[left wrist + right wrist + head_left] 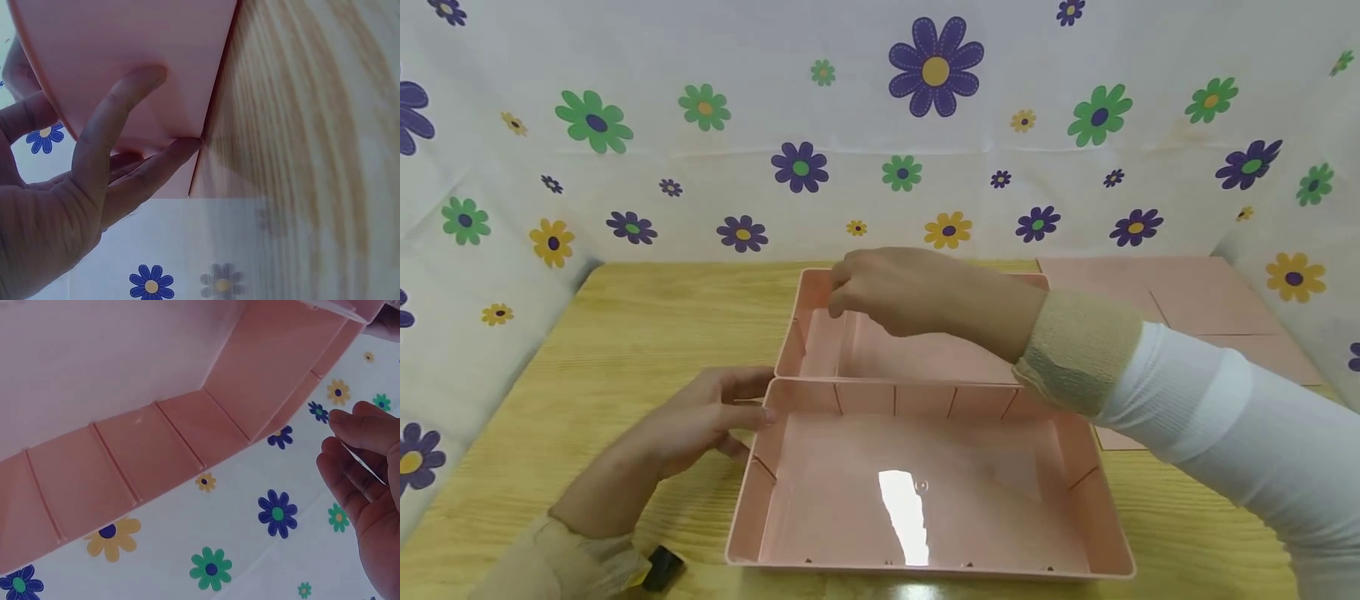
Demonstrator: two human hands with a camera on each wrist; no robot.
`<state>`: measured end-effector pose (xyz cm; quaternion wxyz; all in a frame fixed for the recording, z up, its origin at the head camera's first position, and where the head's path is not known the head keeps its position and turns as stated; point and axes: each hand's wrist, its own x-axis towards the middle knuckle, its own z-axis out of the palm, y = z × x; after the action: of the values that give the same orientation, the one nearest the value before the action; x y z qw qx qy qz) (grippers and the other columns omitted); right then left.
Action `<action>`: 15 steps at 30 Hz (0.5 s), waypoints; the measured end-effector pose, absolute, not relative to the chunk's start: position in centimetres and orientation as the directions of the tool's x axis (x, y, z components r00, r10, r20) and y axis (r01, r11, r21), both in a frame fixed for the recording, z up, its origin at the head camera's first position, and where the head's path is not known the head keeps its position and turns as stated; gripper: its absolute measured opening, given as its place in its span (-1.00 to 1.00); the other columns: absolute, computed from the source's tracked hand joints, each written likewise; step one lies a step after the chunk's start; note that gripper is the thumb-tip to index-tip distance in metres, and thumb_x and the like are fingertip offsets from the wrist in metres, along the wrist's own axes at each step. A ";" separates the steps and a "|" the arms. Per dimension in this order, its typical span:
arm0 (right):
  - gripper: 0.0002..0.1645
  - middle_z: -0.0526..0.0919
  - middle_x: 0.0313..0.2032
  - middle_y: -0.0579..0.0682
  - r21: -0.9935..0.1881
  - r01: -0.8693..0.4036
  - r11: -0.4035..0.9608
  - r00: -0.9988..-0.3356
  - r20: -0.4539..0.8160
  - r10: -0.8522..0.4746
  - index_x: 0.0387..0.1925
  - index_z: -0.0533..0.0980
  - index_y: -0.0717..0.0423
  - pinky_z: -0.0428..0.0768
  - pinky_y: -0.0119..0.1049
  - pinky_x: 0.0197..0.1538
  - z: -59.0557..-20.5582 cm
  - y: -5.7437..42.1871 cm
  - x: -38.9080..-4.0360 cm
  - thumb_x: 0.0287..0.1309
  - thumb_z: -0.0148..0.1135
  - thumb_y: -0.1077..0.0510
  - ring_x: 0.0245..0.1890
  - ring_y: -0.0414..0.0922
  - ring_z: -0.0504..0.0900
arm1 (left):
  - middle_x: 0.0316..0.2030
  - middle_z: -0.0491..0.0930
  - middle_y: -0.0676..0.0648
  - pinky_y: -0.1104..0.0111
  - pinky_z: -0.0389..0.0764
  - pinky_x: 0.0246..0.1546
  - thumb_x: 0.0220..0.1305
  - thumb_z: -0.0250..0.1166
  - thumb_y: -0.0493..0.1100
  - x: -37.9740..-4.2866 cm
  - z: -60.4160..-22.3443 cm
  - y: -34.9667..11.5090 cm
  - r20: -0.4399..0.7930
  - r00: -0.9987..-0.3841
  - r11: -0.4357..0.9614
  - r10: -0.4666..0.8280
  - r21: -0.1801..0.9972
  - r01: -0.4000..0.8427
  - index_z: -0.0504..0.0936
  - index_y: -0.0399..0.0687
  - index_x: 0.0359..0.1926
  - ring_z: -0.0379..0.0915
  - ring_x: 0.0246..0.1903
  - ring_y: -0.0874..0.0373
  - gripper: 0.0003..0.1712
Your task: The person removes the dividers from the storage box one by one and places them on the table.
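A shallow pink plastic box (pixel 827 492) with thin ribs on its inner walls lies nearest on the table. Directly behind it, the walls meeting, is a second pink box (pixel 820 333), partly hidden by the right arm. My left hand (pixel 700 421) is at the left side where both boxes meet; in the left wrist view its thumb and fingertips touch a smooth pink outer wall (pixel 125 37). Over the left part of the rear box hovers my right hand (pixel 887 287). The right wrist view shows its fingers loosely bent, with nothing held, beside a ribbed pink wall (pixel 169 437).
Flat pink panels (pixel 1097 292) lie at the back right of the wooden table (pixel 647 333). A small black object (pixel 662 569) sits by the left wrist. White flowered cloth (pixel 737 192) surrounds the back and sides.
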<state>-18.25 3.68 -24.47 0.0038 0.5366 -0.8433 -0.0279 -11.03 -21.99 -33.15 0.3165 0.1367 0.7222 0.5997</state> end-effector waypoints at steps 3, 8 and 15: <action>-0.55 0.57 -0.10 -0.08 0.063 -0.888 0.455 -0.459 -0.117 -0.881 -0.10 0.60 -0.05 0.50 -0.35 0.01 -25.3 2.2 -19.3 0.00 0.17 0.44 -0.04 -0.13 0.44 | 0.14 0.32 -0.37 -0.02 0.63 -0.37 0.22 0.13 -0.28 -11.1 -33.1 -22.1 -0.293 -0.763 0.242 0.576 0.953 -0.183 0.16 -0.36 0.28 0.46 -0.12 -0.19 -0.37; -0.68 0.54 -0.37 -0.14 0.112 -0.883 0.455 -0.469 -0.243 -0.849 -0.36 0.61 -0.06 0.45 -0.44 -0.27 -26.9 0.2 -20.7 0.03 0.12 0.42 -0.33 -0.18 0.43 | 0.14 0.33 -0.35 0.00 0.64 -0.40 0.21 0.14 -0.28 -11.1 -33.2 -22.2 -0.296 -0.773 0.251 0.561 0.951 -0.182 0.18 -0.34 0.28 0.47 -0.14 -0.18 -0.37; -0.64 0.19 -0.66 -0.13 0.102 -0.890 0.445 -0.455 -0.277 -0.847 -0.77 0.31 -0.07 0.03 -0.37 -0.56 -27.9 -0.8 -22.0 -0.09 -0.02 0.41 -0.60 -0.19 0.10 | 0.14 0.32 -0.35 -0.02 0.63 -0.38 0.20 0.15 -0.29 -11.2 -33.4 -22.0 -0.302 -0.775 0.240 0.555 0.950 -0.198 0.16 -0.34 0.28 0.46 -0.12 -0.18 -0.35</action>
<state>-22.04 -0.80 -27.89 -0.0928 0.5138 -0.8449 -0.1166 -11.22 -21.95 -33.38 0.3118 0.1235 0.7229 0.6041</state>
